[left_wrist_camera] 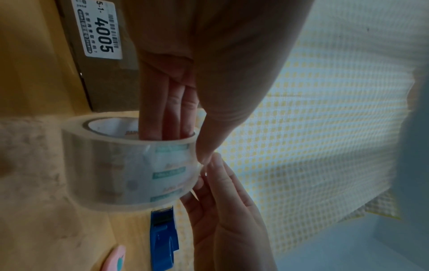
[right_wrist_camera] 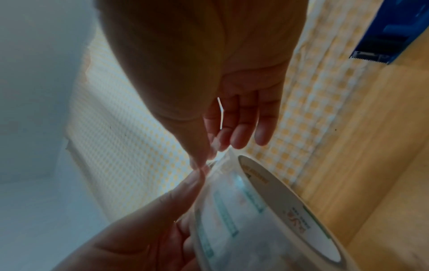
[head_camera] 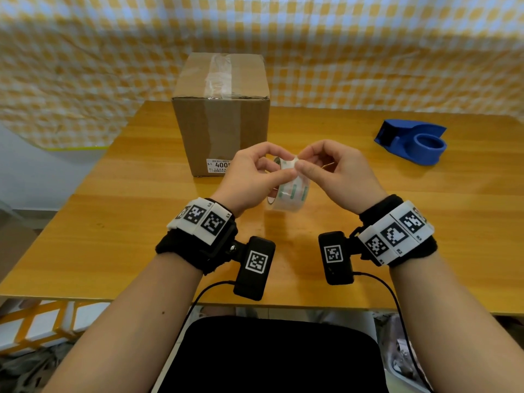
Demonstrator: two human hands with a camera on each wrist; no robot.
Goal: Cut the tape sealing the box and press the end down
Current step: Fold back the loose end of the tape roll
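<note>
A brown cardboard box (head_camera: 221, 129) stands at the table's back middle, with clear tape (head_camera: 219, 75) running over its top seam. In front of it my left hand (head_camera: 279, 171) holds a roll of clear tape (head_camera: 289, 191) above the table, fingers (left_wrist_camera: 162, 110) inside the core and thumb on the outer face. My right hand (head_camera: 302, 163) pinches the roll's free tape end (right_wrist_camera: 219, 159) at the top of the roll (right_wrist_camera: 255, 210), thumb against index finger. Its other fingers are loosely spread.
A blue tape dispenser (head_camera: 414, 140) lies on the wooden table (head_camera: 113, 222) to the right, toothed edge (right_wrist_camera: 362, 55) showing. A pink object (left_wrist_camera: 116, 260) lies near it. Yellow checked cloth (head_camera: 368, 52) hangs behind. A black chair seat (head_camera: 269, 350) is below the table's front edge.
</note>
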